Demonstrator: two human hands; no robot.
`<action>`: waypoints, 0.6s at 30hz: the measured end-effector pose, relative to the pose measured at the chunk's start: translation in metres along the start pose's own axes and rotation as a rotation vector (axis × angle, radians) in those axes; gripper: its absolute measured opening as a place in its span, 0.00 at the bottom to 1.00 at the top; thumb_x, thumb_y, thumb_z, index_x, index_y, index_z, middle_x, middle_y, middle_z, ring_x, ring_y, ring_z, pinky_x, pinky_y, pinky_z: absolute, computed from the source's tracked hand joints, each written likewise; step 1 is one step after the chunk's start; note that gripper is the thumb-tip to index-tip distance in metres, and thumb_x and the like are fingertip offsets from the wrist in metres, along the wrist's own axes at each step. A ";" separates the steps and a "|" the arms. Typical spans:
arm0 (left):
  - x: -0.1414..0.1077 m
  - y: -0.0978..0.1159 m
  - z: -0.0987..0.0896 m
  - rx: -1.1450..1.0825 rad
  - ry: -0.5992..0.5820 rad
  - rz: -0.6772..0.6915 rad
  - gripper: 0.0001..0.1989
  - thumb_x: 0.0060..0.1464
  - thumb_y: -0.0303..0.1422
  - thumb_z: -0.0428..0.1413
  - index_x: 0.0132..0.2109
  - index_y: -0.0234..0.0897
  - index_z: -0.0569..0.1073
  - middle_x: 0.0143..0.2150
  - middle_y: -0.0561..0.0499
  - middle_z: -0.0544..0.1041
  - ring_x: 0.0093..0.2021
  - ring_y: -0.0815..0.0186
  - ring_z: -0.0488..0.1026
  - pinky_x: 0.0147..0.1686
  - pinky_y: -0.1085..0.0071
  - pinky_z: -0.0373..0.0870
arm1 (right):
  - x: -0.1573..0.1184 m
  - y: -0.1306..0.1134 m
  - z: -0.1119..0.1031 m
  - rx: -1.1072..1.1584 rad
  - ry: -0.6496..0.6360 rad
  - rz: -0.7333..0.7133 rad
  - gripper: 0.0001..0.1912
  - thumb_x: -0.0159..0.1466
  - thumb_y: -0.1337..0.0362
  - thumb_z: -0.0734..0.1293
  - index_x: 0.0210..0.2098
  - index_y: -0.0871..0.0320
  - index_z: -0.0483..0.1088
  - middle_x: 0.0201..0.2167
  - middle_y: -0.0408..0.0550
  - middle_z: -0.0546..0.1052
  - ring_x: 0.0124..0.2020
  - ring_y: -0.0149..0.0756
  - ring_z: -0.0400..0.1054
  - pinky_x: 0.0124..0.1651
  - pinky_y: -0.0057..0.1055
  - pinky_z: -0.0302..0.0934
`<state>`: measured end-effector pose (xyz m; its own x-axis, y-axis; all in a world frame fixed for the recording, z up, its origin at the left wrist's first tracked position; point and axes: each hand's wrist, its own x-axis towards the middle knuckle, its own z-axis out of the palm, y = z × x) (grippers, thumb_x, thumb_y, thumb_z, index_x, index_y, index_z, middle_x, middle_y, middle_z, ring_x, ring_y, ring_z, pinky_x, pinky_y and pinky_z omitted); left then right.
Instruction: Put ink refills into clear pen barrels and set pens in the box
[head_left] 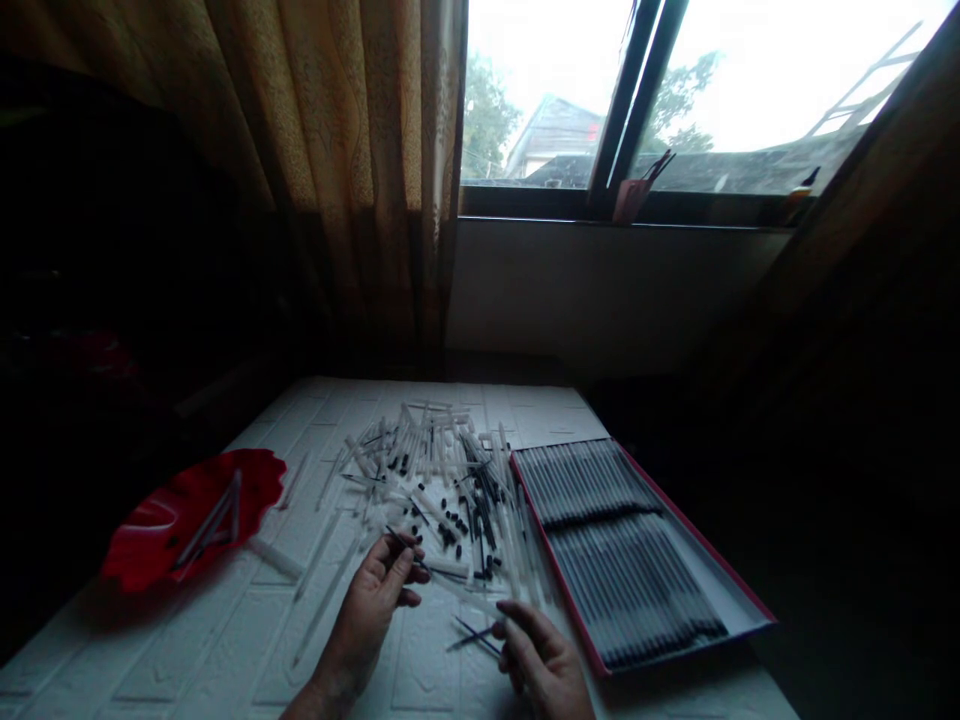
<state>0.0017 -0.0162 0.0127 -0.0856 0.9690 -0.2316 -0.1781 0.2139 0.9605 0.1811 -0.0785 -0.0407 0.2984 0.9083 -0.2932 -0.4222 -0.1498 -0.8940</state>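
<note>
at lower centre, our left grip [369, 612] pinches a black refill [400, 547], our right grip [541, 662] a clear pen tube [463, 590], both held steady.

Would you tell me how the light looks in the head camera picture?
In the head view, the window is blown out to white, the room left of the curtain sinks into near-black shadow, and the table stays dim but readable.

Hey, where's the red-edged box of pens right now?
In the head view, the red-edged box of pens lies on the right side of the white table, just right of the scattered pen parts and the person's right hand.
</note>
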 end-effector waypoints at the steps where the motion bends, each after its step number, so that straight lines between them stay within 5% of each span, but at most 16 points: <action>1: -0.001 0.000 0.000 0.003 -0.003 0.005 0.19 0.40 0.45 0.63 0.37 0.39 0.72 0.31 0.53 0.76 0.30 0.67 0.73 0.25 0.75 0.68 | 0.000 0.000 0.000 0.003 -0.003 0.005 0.27 0.40 0.46 0.77 0.31 0.60 0.78 0.21 0.49 0.77 0.15 0.26 0.63 0.14 0.18 0.47; 6: -0.017 0.006 0.002 0.103 -0.105 -0.008 0.18 0.37 0.47 0.64 0.33 0.38 0.77 0.30 0.51 0.78 0.33 0.64 0.72 0.28 0.73 0.69 | 0.000 -0.001 -0.001 0.079 -0.055 0.091 0.27 0.38 0.49 0.79 0.31 0.61 0.77 0.21 0.49 0.78 0.15 0.25 0.63 0.15 0.18 0.49; 12: -0.023 0.011 -0.009 0.165 -0.265 -0.032 0.26 0.41 0.48 0.62 0.48 0.42 0.76 0.41 0.47 0.78 0.34 0.62 0.73 0.24 0.73 0.67 | 0.006 -0.009 -0.013 0.231 -0.127 0.332 0.26 0.36 0.56 0.81 0.31 0.61 0.74 0.21 0.46 0.77 0.17 0.27 0.67 0.17 0.19 0.53; 18: 0.022 0.004 -0.037 0.476 0.030 0.173 0.11 0.41 0.38 0.62 0.35 0.43 0.80 0.34 0.50 0.80 0.35 0.60 0.73 0.34 0.71 0.68 | 0.007 -0.018 -0.020 0.369 -0.130 0.363 0.22 0.39 0.61 0.80 0.31 0.58 0.72 0.23 0.42 0.76 0.20 0.26 0.68 0.22 0.20 0.58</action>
<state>-0.0369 0.0020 0.0060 -0.1041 0.9927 -0.0609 0.3075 0.0904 0.9473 0.2073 -0.0773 -0.0333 -0.0215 0.8681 -0.4959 -0.7584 -0.3373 -0.5577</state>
